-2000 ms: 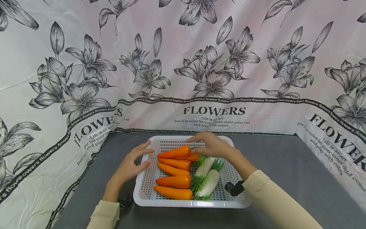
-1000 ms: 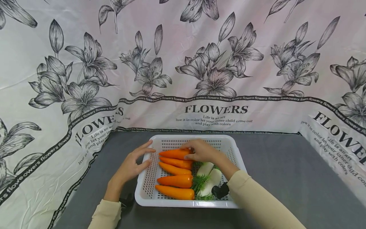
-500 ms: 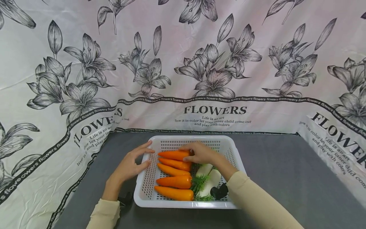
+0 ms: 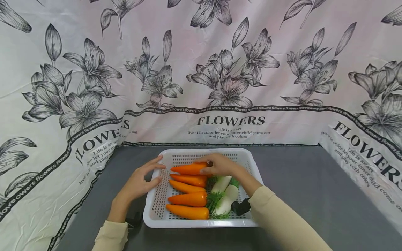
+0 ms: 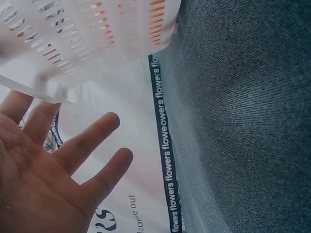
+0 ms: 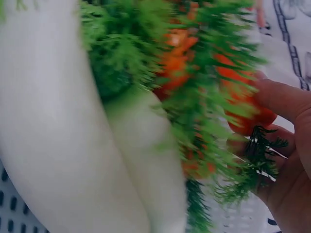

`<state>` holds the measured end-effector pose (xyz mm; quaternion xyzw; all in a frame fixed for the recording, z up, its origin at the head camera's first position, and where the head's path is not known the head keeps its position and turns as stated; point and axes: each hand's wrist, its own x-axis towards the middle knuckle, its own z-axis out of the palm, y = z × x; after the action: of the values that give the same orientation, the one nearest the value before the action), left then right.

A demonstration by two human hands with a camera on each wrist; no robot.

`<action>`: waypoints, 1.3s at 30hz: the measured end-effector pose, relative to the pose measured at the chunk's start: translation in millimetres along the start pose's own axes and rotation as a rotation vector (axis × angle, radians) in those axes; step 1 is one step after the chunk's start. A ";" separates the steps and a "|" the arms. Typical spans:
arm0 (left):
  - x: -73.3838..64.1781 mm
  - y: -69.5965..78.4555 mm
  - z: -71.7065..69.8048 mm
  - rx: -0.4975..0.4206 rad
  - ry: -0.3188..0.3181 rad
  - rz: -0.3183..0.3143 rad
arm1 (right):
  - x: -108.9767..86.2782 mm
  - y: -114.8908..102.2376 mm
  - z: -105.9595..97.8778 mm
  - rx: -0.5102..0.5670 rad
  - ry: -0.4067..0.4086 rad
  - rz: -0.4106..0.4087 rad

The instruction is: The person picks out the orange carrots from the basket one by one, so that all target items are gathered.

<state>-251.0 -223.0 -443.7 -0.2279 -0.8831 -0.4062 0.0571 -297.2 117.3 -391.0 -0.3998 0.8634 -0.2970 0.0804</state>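
Note:
A white perforated plastic basket (image 4: pixel 201 223) stands on the grey tabletop. Several orange carrots (image 4: pixel 188 199) lie stacked along its left half, tips pointing left. My right hand (image 4: pixel 223 165) pinches the farthest carrot (image 4: pixel 186 169) by its thick leafy end; the right wrist view shows thumb and fingers on the carrot (image 6: pixel 243 104). Two white radishes (image 4: pixel 226 202) with green tops lie to the right of the carrots. At the left rim rests my left hand (image 4: pixel 136 182). In the left wrist view its fingers (image 5: pixel 90 141) are extended, some meeting the basket's rim (image 5: pixel 34 90).
A white cloth (image 4: pixel 229 127) printed with flowers and lettering hangs behind the table and along both sides. Grey tabletop (image 4: pixel 292 181) extends to the right of the basket. A black wrist strap piece (image 4: pixel 240 207) overhangs the basket's right part.
My right hand came down from above the basket's far side and took hold of the farthest carrot's thick end, now slightly raised from the one beside it. The left hand stays at the rim.

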 end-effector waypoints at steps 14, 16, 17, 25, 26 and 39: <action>0.6 3.2 -0.6 0.006 -0.020 -0.015 | -56.6 9.0 -68.0 -0.019 0.218 0.160; 0.6 3.0 -0.2 0.010 -0.022 -0.016 | -70.3 18.2 -74.9 -0.010 0.264 0.205; 0.7 2.8 0.0 0.011 -0.024 -0.017 | -77.9 23.0 -77.7 0.002 0.286 0.233; -0.2 3.2 -3.0 0.010 -0.023 -0.014 | -135.6 66.7 -76.5 0.026 0.499 0.423; -0.2 3.2 -3.8 0.011 -0.021 -0.016 | -140.3 73.3 -72.4 0.011 0.531 0.446; -0.1 3.3 -2.2 0.028 -0.028 -0.033 | -172.2 119.3 -8.7 -0.108 0.721 0.666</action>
<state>-249.6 -222.8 -439.9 -0.2182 -0.8931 -0.3913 0.0410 -262.2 308.4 -469.8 0.0226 0.9313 -0.3294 -0.1536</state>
